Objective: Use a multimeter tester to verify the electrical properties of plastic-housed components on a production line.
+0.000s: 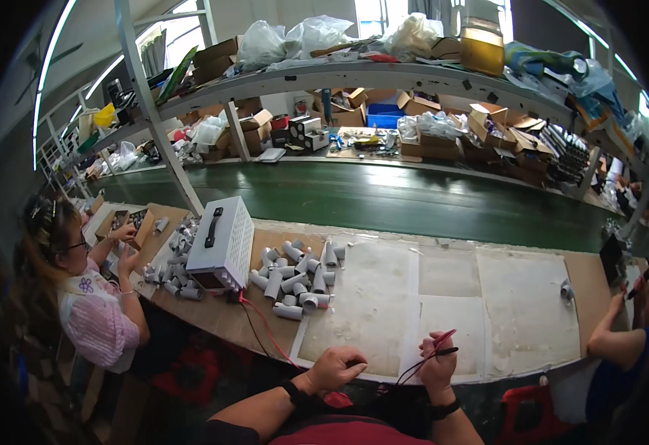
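Note:
My right hand (438,363) is closed around a red test probe (445,337) and a black test probe (446,351), above the near edge of the bench. To its left, my left hand (337,368) hovers over the same edge with curled fingers; whatever it may hold is hidden. A pile of grey cylindrical parts (295,282) lies beyond my left hand. Beside the pile stands a light grey bench power supply (220,243) with a black handle. A red lead (269,326) and a black lead run from its front toward me.
A green conveyor belt (383,189) crosses behind the bench (361,304). More grey parts (180,259) lie left of the power supply, and a single grey part (566,290) sits at right. Co-workers sit at left (98,311) and right (621,348). A loaded shelf (324,80) spans overhead.

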Motion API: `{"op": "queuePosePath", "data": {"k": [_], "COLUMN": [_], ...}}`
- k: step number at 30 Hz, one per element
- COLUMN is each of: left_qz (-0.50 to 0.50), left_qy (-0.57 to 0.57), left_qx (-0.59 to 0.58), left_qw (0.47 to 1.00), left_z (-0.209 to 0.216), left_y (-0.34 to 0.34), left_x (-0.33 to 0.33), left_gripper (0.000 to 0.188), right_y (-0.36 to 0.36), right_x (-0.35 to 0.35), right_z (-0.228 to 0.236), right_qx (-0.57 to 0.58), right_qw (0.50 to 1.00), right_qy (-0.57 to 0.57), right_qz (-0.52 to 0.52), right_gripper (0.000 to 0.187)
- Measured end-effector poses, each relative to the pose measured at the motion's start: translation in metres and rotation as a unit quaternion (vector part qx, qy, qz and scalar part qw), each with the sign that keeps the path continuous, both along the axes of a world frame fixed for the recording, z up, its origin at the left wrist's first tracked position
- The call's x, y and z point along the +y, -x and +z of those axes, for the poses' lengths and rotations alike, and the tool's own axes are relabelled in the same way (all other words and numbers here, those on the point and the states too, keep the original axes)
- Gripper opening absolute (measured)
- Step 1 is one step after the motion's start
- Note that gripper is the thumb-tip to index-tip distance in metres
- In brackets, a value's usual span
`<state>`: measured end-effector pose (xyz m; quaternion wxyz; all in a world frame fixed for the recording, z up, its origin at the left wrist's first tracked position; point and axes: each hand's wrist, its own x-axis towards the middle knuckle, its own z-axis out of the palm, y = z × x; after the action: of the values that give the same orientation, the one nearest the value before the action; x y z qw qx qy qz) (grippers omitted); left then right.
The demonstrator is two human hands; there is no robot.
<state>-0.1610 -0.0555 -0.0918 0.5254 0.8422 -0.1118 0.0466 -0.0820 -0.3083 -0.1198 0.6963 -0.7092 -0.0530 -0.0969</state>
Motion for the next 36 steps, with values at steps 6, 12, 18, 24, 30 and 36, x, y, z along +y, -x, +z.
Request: {"op": "queuePosePath", "data": {"k": [6, 12, 18, 24, 30, 36], "left_qz": [0.016, 0.009, -0.101, -0.142, -0.126, -0.134], "left_qy": [0.003, -0.009, 0.643, 0.633, 0.612, 0.622], "left_qx": [-0.025, -0.044, 0.204, 0.227, 0.167, 0.183], "left_qw": [1.0, 0.999, 0.731, 0.726, 0.763, 0.75], "left_z": [-0.005, -0.017, -0.037, -0.038, -0.047, -0.05], "left_y": [0.008, -0.001, -0.044, -0.044, -0.023, -0.026], "left_x": [-0.003, 0.001, 0.063, 0.055, 0.055, 0.055], "left_gripper": [0.012, 0.013, 0.018, 0.017, 0.014, 0.012], "right_y": [0.004, -0.008, -0.019, -0.012, -0.012, -0.016], "right_x": [-0.001, 0.004, 0.003, 0.0, 0.004, 0.001], "right_z": [-0.009, -0.011, -0.008, -0.009, -0.016, -0.02], "right_qx": [0.0, -0.021, -0.045, -0.027, -0.005, -0.021], "right_qw": [1.0, 1.0, 0.996, 1.0, 0.999, 1.0], "right_qy": [-0.019, 0.003, 0.075, 0.013, -0.034, -0.002], "right_qz": [0.001, -0.004, -0.006, -0.005, 0.023, 0.002], "right_gripper": [0.009, 0.01, 0.013, 0.013, 0.014, 0.012]}}
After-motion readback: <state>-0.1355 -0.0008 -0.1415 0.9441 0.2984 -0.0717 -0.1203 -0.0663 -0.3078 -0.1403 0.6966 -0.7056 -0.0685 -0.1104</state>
